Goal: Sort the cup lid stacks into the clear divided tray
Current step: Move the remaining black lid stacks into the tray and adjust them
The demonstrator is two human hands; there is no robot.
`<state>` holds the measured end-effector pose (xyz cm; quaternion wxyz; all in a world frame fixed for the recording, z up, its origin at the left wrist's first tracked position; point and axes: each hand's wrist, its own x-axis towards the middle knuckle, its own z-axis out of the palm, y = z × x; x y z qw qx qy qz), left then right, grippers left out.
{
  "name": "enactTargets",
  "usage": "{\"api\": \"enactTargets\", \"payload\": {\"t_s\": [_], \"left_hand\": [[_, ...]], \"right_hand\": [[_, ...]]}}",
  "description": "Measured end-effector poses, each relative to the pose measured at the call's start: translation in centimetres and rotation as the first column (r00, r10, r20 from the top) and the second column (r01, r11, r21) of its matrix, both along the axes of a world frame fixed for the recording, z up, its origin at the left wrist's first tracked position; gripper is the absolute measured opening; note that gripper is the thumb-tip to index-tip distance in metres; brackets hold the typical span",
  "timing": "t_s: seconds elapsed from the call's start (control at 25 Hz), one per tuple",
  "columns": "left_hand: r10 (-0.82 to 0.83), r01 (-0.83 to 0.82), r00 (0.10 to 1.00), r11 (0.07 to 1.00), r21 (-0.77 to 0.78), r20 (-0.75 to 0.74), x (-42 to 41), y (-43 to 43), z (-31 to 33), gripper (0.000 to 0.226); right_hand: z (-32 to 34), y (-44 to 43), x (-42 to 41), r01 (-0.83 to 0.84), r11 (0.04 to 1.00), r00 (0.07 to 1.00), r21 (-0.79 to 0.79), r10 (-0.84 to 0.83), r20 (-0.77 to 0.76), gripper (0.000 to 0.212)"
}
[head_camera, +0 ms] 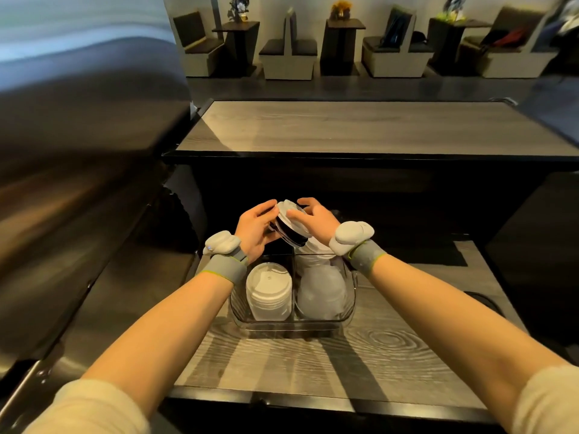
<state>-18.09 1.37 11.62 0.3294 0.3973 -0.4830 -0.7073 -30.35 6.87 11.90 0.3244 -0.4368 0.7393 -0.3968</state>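
A clear divided tray (291, 322) stands on the wooden counter in front of me. Its near left compartment holds a stack of white cup lids (268, 292). Its near right compartment holds a stack of clear domed lids (321, 292). Behind those, more white lids (316, 249) show in the far right compartment. Above the tray's far side, my left hand (253, 228) and my right hand (315, 219) together grip a tilted stack of black and white lids (289, 227), one hand on each side. The far left compartment is hidden behind my left hand.
The tray sits on a grey wood-grain counter (376, 355) with a dark front edge. A higher wooden shelf (360, 126) runs behind it. A large stainless steel surface (78, 183) fills the left side. Booth seats and small tables (341, 42) stand far back.
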Motion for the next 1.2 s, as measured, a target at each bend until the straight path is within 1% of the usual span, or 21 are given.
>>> {"api": "enactTargets", "payload": {"t_s": [0.08, 0.2, 0.24, 0.28, 0.32, 0.36, 0.44, 0.48, 0.56, 0.64, 0.68, 0.76, 0.84, 0.88, 0.92, 0.96, 1.0, 1.04, 1.08, 1.12, 1.2], "left_hand": [[-0.012, 0.012, 1.000, 1.000, 0.009, -0.019, -0.6, 0.6, 0.0, 0.041], [0.006, -0.005, 0.999, 1.000, 0.026, -0.040, -1.1, 1.3, -0.2, 0.041], [0.027, -0.026, 0.999, 0.999, 0.022, -0.034, -1.1, 1.4, -0.3, 0.041], [0.055, -0.055, 0.998, 0.998, 0.019, -0.027, -1.2, 1.4, -0.4, 0.040], [0.089, -0.089, 0.996, 0.996, 0.019, -0.016, -1.3, 1.4, -0.4, 0.040], [0.124, -0.124, 0.992, 0.992, 0.019, -0.004, -1.3, 1.3, -0.4, 0.040], [0.187, -0.187, 0.982, 0.982, 0.005, 0.032, -1.3, 1.1, -0.4, 0.040], [0.214, -0.215, 0.975, 0.977, 0.000, 0.054, -1.2, 0.9, -0.5, 0.040], [0.258, -0.259, 0.963, 0.966, 0.003, 0.077, -0.8, 0.2, -0.5, 0.040], [0.256, -0.258, 0.963, 0.966, 0.008, 0.086, -0.5, -0.3, -0.7, 0.040], [0.246, -0.247, 0.965, 0.969, 0.005, 0.093, -0.4, -0.4, -0.8, 0.040], [0.233, -0.234, 0.967, 0.972, -0.002, 0.101, -0.4, -0.5, -1.0, 0.041], [0.227, -0.228, 0.970, 0.974, 0.004, 0.091, -0.5, -0.6, -0.8, 0.040], [0.219, -0.221, 0.972, 0.975, 0.014, 0.085, -0.5, -0.6, -0.7, 0.040], [0.211, -0.213, 0.974, 0.977, 0.022, 0.082, -0.7, -0.6, -0.6, 0.040], [0.207, -0.209, 0.975, 0.978, 0.023, 0.080, -0.8, -0.6, -0.5, 0.040], [0.201, -0.203, 0.977, 0.979, 0.020, 0.078, -1.0, -0.5, -0.6, 0.040], [0.191, -0.193, 0.979, 0.981, 0.017, 0.071, -1.2, -0.4, -0.5, 0.041], [0.174, -0.175, 0.983, 0.984, 0.016, 0.060, -1.4, -0.3, -0.5, 0.041], [0.151, -0.152, 0.987, 0.988, 0.016, 0.050, -1.6, -0.2, -0.5, 0.042], [0.106, -0.107, 0.994, 0.994, 0.014, 0.040, -1.8, 0.0, -0.5, 0.042]], "right_hand": [[-0.1, 0.6, -0.8, 0.047, 0.999, 0.992, 0.003, -0.047, 0.113, 0.051], [0.1, 1.3, -2.4, 0.140, 0.990, 0.946, -0.003, -0.133, 0.295, 0.046], [0.1, 1.4, -3.0, 0.151, 0.989, 0.943, -0.011, -0.140, 0.303, 0.046], [0.0, 1.4, -3.6, 0.151, 0.988, 0.951, -0.015, -0.141, 0.276, 0.046], [-0.1, 1.6, -4.0, 0.151, 0.988, 0.968, -0.009, -0.146, 0.202, 0.046], [-0.4, 1.6, -4.4, 0.147, 0.989, 0.985, 0.011, -0.147, 0.090, 0.047], [-1.4, 1.4, -5.2, 0.097, 0.991, 0.980, 0.096, -0.079, -0.183, 0.051], [-2.0, 1.4, -5.5, 0.055, 0.986, 0.953, 0.156, -0.005, -0.303, 0.053], [-3.1, 1.1, -5.7, -0.017, 0.960, 0.857, 0.281, 0.159, -0.491, 0.056], [-4.2, 0.8, -5.5, -0.065, 0.931, 0.738, 0.359, 0.287, -0.611, 0.056], [-4.7, 0.5, -5.4, -0.085, 0.922, 0.700, 0.378, 0.325, -0.636, 0.055], [-5.2, 0.5, -5.3, -0.104, 0.899, 0.691, 0.426, 0.373, -0.619, 0.051], [-5.1, 0.3, -5.3, -0.096, 0.912, 0.733, 0.398, 0.335, -0.592, 0.049], [-4.6, 0.3, -5.1, -0.084, 0.946, 0.786, 0.313, 0.256, -0.563, 0.048], [-3.9, 0.3, -4.8, -0.078, 0.979, 0.859, 0.190, 0.163, -0.486, 0.046], [-3.0, 0.2, -4.3, -0.084, 0.994, 0.930, 0.065, 0.102, -0.354, 0.046], [-2.2, 0.1, -3.8, -0.108, 0.994, 0.972, -0.016, 0.103, -0.210, 0.048], [-1.5, 0.1, -3.2, -0.154, 0.987, 0.982, -0.043, 0.148, -0.118, 0.053], [-1.0, 0.2, -2.7, -0.197, 0.980, 0.977, -0.026, 0.194, -0.090, 0.060], [-0.7, 0.3, -2.4, -0.221, 0.975, 0.970, 0.004, 0.221, -0.102, 0.066], [-0.5, 0.5, -2.4, -0.191, 0.981, 0.973, 0.021, 0.192, -0.127, 0.069]]}}
